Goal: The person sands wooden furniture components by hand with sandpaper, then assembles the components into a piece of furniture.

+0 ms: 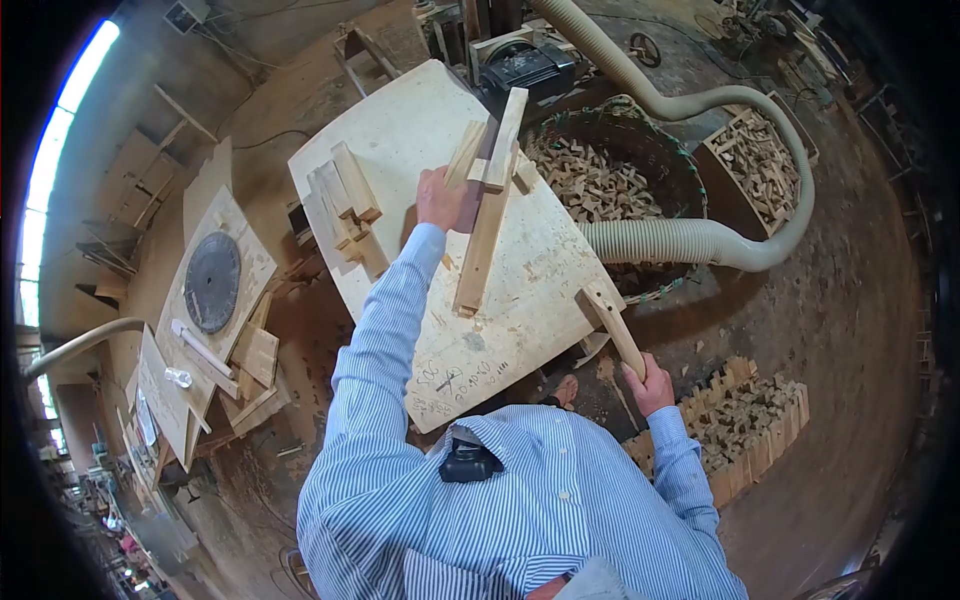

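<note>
My left hand (440, 198) is closed on a short wooden block (465, 152) above the pale work table (520, 325), beside a long wooden guide bar (484, 245). A narrow wooden piece (508, 135) lies at the far end of the bar. Past the table's right corner, my right hand (652, 385) is wrapped round the near end of a wooden stick (618, 330), whose other end is over the table edge. To the left of my left hand, several wooden blocks (350, 185) lie stacked on the table.
A ribbed hose (680, 243) passes over a large basket of offcuts (595, 180). Behind the table is a dark motor (525, 70). More offcuts fill a box (757, 165) and a crate (765, 450) at the right. A round saw blade (212, 283) lies on a board at the left.
</note>
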A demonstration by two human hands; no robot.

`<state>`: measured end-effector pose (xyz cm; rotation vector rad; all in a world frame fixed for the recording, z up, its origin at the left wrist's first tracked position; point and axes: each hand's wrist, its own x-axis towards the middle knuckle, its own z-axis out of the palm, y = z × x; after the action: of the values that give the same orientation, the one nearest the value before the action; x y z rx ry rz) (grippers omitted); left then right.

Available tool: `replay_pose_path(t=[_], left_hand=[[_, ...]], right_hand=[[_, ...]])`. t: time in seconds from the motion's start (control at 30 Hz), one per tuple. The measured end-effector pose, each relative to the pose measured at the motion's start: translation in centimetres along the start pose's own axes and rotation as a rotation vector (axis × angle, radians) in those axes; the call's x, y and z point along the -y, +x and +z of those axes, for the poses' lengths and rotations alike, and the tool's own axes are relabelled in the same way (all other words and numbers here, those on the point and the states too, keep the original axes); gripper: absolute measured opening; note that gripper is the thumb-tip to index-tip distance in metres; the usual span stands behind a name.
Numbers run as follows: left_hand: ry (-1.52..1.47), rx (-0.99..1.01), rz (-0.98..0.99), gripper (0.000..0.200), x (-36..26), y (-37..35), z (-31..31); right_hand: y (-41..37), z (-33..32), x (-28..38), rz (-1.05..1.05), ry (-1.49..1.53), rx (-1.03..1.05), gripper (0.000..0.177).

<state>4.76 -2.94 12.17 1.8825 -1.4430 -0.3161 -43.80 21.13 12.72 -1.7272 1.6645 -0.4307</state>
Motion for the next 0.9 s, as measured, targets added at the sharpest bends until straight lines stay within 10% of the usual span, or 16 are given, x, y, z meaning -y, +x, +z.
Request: replay_pose_path(t=[0.9], left_hand=[[0.02, 0.077, -0.043, 0.041, 0.4, 6.6, 6.5]], right_hand=[[0.0, 0.0, 0.3, 0.058, -0.01, 0.058, 0.044]])
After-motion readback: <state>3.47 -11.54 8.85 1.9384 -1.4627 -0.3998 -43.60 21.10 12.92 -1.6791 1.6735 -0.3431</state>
